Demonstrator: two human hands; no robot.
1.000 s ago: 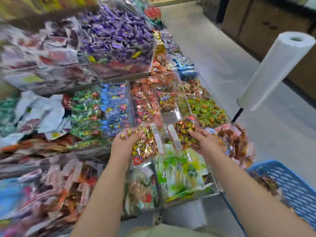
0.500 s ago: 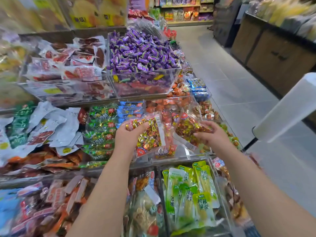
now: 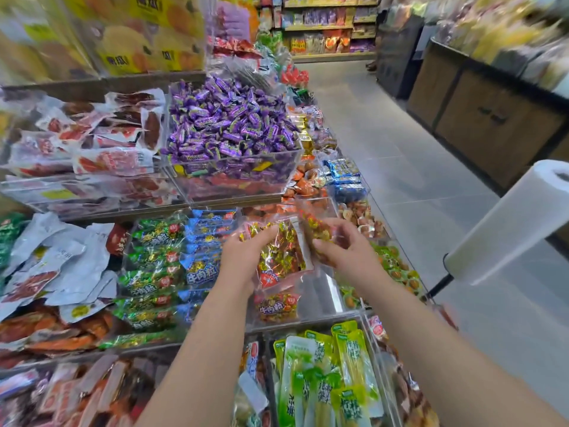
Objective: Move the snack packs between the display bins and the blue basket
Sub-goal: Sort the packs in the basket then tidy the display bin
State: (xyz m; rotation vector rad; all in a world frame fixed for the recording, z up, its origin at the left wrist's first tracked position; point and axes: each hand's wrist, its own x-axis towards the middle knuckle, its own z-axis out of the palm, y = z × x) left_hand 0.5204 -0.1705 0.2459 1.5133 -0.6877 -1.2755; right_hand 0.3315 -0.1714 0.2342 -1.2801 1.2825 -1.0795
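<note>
1. Green foil packs (image 3: 151, 241) and blue packs (image 3: 201, 268) crowd the bins at nine o'clock from the hands. They look to be no part of this step, so the left forearm should stay clear of them on the way down.
2. At the centre, the left hand (image 3: 246, 257) grips a gold-and-red snack pack (image 3: 281, 257), with its fingers curled over the upper left edge. The pack hangs tilted.
3. At six o'clock from both hands sits a clear bin (image 3: 326, 291). A lone pack (image 3: 277, 308) of the same kind lies against its front wall. The step in hand appears to be setting the held packs into this bin. Each is best lowered until it rests flat behind the lone pack before the fingers let go, because slick foil dropped from above would likely slide.
4. At one o'clock from the first pack, the right hand (image 3: 348, 251) pinches a second pack (image 3: 317, 229) between thumb and curled fingers. The two packs meet or overlap; blur hides which. Placing one at a time should stop them snagging each other.
5. At three o'clock, well apart, stands a roll of plastic bags (image 3: 508, 223). The right elbow should swing wide of it. The blue basket is out of view.
</note>
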